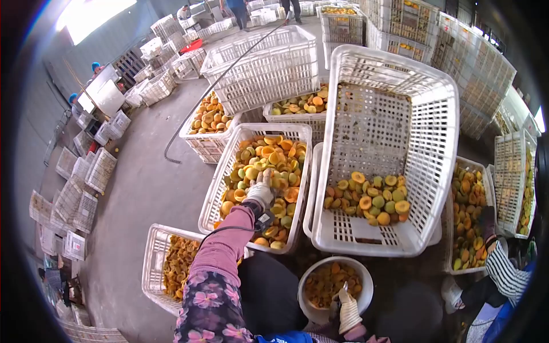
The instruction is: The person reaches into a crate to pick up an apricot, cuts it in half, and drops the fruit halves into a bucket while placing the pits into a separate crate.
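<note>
My left hand (261, 191), in a white glove with bare fingertips, reaches into a white plastic crate (206, 208) of apricots (266, 151), many cut open. Its fingers are stretched out and touch the fruit. Low in the view, my right hand (347, 311), also gloved, is closed over the rim of a white bucket (366, 280). A small shiny metal tip shows at its fingers; the rest of that tool is hidden. Inside the bucket lie brownish-orange fruit pieces (329, 283).
A large tilted crate (446, 131) with apricots at its lower end stands right of my left hand. Another crate (151, 268) holds darker orange pieces. At right sits a person in a striped sleeve (506, 268). Stacked crates (469, 68) rise behind; a thin rod (197, 106) crosses the crates.
</note>
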`<state>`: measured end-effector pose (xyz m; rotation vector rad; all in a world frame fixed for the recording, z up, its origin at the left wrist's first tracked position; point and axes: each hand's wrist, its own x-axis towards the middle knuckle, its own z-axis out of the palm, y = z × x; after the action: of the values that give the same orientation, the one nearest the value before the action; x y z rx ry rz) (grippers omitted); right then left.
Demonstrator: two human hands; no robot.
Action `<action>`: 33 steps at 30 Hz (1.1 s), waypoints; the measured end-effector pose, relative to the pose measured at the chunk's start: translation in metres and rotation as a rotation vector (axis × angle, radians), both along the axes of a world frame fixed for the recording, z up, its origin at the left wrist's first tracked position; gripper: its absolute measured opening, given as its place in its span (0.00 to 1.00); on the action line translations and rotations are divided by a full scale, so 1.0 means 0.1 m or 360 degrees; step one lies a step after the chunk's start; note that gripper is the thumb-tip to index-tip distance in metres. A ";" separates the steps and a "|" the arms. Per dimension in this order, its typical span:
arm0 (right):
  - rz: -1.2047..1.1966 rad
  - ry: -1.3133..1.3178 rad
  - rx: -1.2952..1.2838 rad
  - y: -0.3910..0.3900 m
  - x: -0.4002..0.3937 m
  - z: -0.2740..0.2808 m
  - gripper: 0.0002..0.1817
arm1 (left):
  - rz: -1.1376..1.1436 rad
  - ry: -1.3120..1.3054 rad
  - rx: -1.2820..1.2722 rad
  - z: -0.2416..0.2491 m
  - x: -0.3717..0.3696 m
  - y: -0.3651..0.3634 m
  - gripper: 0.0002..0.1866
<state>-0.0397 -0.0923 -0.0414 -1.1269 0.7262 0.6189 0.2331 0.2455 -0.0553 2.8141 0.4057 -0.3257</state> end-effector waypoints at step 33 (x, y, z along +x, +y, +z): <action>0.0152 0.0136 0.0110 0.22 0.27 -0.11 0.16 | -0.0872 0.0485 -0.0697 -0.16 -0.72 0.67 0.31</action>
<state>-0.0125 -0.0698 -0.0527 -1.0811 0.7215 0.7711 0.1610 0.3124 -0.0710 2.3901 -0.3564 -0.8463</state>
